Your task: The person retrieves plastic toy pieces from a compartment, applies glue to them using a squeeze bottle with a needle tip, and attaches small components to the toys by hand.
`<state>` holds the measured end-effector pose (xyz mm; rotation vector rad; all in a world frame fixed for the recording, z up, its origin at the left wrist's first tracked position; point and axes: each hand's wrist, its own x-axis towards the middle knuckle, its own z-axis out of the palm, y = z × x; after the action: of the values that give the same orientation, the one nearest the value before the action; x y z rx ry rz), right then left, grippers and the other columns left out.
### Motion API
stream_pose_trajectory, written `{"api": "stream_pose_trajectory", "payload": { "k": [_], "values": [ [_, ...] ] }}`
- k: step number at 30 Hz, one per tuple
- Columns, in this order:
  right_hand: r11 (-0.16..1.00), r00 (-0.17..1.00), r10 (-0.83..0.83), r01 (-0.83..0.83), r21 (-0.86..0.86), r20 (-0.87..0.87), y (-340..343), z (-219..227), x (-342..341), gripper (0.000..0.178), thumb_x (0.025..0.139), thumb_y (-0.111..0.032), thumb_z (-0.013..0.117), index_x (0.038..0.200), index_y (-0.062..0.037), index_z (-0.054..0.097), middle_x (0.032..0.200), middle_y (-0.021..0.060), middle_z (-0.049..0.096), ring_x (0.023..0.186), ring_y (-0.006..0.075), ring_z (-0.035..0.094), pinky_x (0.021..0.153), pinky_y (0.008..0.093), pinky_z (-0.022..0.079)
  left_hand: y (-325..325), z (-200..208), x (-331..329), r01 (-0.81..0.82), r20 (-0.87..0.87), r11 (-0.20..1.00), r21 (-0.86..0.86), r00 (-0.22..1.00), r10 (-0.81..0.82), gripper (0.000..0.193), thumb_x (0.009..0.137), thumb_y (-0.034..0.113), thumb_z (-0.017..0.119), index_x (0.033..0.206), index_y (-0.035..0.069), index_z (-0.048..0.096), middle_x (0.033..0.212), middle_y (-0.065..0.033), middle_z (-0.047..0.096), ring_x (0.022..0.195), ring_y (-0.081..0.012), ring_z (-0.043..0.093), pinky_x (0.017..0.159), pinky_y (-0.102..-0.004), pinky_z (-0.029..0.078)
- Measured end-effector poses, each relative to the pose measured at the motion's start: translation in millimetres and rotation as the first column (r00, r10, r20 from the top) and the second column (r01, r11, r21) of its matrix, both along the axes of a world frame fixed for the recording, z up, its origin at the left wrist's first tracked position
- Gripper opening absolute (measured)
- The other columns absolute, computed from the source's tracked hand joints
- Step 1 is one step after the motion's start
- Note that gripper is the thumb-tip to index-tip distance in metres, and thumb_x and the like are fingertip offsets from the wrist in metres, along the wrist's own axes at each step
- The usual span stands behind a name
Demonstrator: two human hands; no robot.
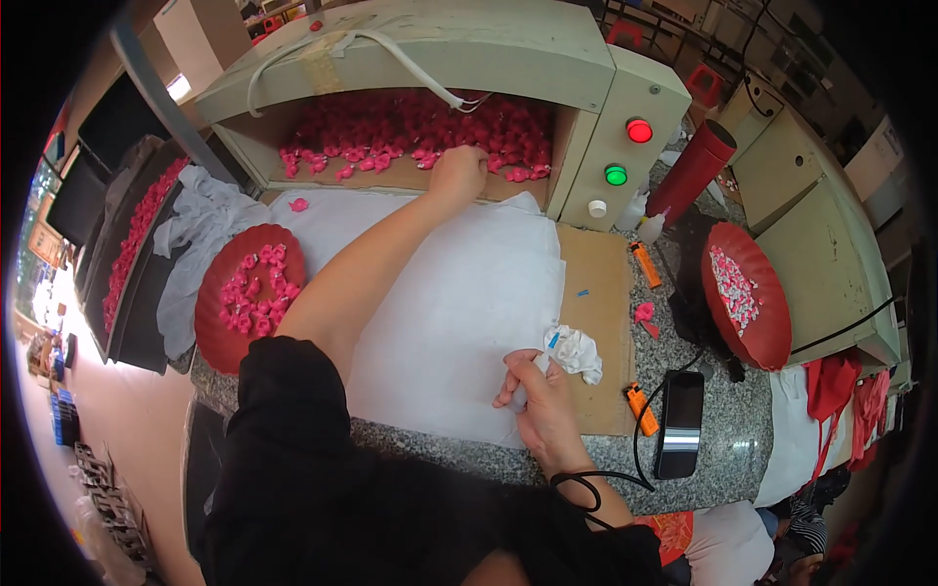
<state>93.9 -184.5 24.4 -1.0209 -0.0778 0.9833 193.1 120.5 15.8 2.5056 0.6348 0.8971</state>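
- Speckled tabletop (723,418): a white sheet (459,293) covers its middle, best kept flat so nothing snags.
- Cream cabinet (518,39), far: its cavity holds heaped pink pieces (410,127), the nearest lying along the front edge.
- Black tray (153,303), far left: a long strip of pink pieces shows inside it.
- Left red dish (230,347): pink pieces, with bare base between them; right red dish (772,327): smaller pink-and-white bits (733,290).
- Left hand (459,176), far, at the heap's front: fingers curled; I cannot tell whether the grip has a piece. Picking from the edge should disturb the heap least.
- Right hand (543,400), near: grip wrapped round a small blue-tipped bottle (542,362); keeping its tip off the sheet would guard against marks.
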Motion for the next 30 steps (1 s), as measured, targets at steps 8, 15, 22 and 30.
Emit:
{"api": "stream_pose_trajectory", "payload": {
  "k": [8, 15, 22, 30],
  "values": [
    [1.000, 0.999, 0.026, -0.025, 0.002, -0.031, 1.1, -3.8, 10.7, 0.006, 0.082, -0.008, 0.055, 0.081, -0.0022, 0.053, 0.058, 0.0044, 0.050, 0.050, 0.0142, 0.049, 0.052, 0.0300, 0.045, 79.1, -0.3, 121.7, -0.021, 0.044, 0.951, 0.307, 0.999, 0.007, 0.029, 0.079, 0.014, 0.049, 0.105, 0.003, 0.057, 0.103, -0.0212, 0.058, 0.095, -0.0360, 0.056, 0.079, -0.0435, 0.046],
    [0.994, 0.996, 0.079, -0.082, -0.068, -0.043, 1.0, -5.3, 13.7, 0.014, 0.083, -0.011, 0.056, 0.087, 0.0010, 0.053, 0.060, 0.0041, 0.051, 0.054, 0.0139, 0.050, 0.058, 0.0290, 0.044, 68.3, -12.0, 137.9, -0.050, -0.231, 0.946, 0.321, 0.964, 0.129, 0.048, 0.083, 0.033, 0.043, 0.127, 0.016, 0.039, 0.117, -0.0162, 0.052, 0.108, -0.0354, 0.049, 0.088, -0.0530, 0.036],
    [0.992, 0.993, 0.082, -0.090, -0.092, -0.089, 1.0, -2.9, 11.1, 0.007, 0.083, -0.006, 0.055, 0.086, -0.0002, 0.053, 0.058, 0.0054, 0.053, 0.052, 0.0138, 0.051, 0.054, 0.0270, 0.044, 116.0, -10.2, 107.9, 0.149, -0.266, 0.961, 0.234, 0.960, -0.084, 0.058, 0.077, 0.050, 0.047, 0.127, 0.020, 0.041, 0.129, -0.0097, 0.043, 0.119, -0.0368, 0.038, 0.096, -0.0578, 0.025],
    [0.995, 0.983, 0.024, -0.041, -0.090, -0.181, 3.6, -7.8, 15.9, 0.005, 0.082, -0.001, 0.053, 0.086, 0.0006, 0.051, 0.058, 0.0063, 0.054, 0.050, 0.0155, 0.054, 0.049, 0.0278, 0.045, 238.5, 7.8, 44.6, 0.179, -0.208, 0.984, -0.016, 0.962, -0.178, 0.047, 0.088, 0.044, 0.039, 0.124, 0.014, 0.046, 0.127, -0.0132, 0.046, 0.119, -0.0270, 0.041, 0.098, -0.0360, 0.034]
  ]
}}
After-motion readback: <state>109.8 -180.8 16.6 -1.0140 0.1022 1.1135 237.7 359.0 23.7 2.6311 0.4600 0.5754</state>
